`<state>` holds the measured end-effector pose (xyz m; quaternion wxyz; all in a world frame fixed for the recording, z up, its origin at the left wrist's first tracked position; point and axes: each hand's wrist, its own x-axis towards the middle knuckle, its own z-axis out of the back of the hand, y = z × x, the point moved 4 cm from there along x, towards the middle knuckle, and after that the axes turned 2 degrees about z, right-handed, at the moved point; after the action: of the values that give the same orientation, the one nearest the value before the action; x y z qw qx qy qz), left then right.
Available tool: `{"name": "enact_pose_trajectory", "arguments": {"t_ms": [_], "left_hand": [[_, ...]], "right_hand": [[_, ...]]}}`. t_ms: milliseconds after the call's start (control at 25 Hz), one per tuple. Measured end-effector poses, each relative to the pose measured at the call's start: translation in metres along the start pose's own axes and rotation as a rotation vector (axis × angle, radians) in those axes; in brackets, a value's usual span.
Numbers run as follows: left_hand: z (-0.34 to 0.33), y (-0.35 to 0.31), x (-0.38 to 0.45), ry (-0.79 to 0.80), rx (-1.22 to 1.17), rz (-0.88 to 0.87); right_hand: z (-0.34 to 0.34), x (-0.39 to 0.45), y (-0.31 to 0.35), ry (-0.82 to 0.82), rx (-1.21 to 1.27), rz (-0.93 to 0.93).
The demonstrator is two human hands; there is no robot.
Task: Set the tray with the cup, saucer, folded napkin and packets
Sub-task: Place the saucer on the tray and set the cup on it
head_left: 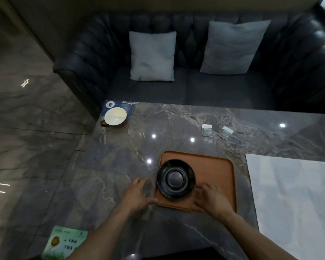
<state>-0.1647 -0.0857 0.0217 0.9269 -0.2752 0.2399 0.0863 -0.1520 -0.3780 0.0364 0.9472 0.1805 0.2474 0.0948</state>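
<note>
A black saucer (176, 178) lies on the left part of an orange-brown tray (216, 177) on the marble table. My left hand (139, 194) rests on the table just left of the tray, fingers relaxed, a fingertip near the tray's front-left corner. My right hand (212, 199) lies over the tray's front edge beside the saucer, fingers loosely spread, holding nothing. A cup (115, 116), white inside with a brown handle, stands at the table's far left corner. Two small packets (206, 130) (225, 132) lie at the far right. A white napkin (293, 199) is spread flat to the right of the tray.
A blue card (127, 106) lies under the cup at the far corner. A green card (66, 241) sits at the table's near left edge. A dark sofa (186, 87) with two grey cushions stands behind the table. Shiny floor lies to the left.
</note>
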Motion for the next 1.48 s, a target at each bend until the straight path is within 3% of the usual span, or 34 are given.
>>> {"name": "enact_pose_trajectory", "arguments": {"t_ms": [240, 520, 960, 1200, 1480], "left_hand": [[0.026, 0.018, -0.026, -0.091, 0.096, -0.032], [0.084, 0.072, -0.006, -0.292, 0.143, -0.084], [0.202, 0.177, 0.112, -0.231, 0.022, 0.067], [0.236, 0.180, 0.169, -0.268, -0.056, -0.007], [0.246, 0.164, 0.221, -0.266, -0.148, -0.128]], "right_hand": [[0.013, -0.002, 0.032, -0.066, 0.056, 0.100], [0.018, 0.053, 0.106, -0.118, 0.024, 0.252], [0.032, 0.221, 0.205, -0.015, 0.089, 0.105], [0.041, 0.282, 0.233, 0.003, 0.238, 0.053], [0.045, 0.339, 0.260, 0.022, 0.357, 0.142]]}}
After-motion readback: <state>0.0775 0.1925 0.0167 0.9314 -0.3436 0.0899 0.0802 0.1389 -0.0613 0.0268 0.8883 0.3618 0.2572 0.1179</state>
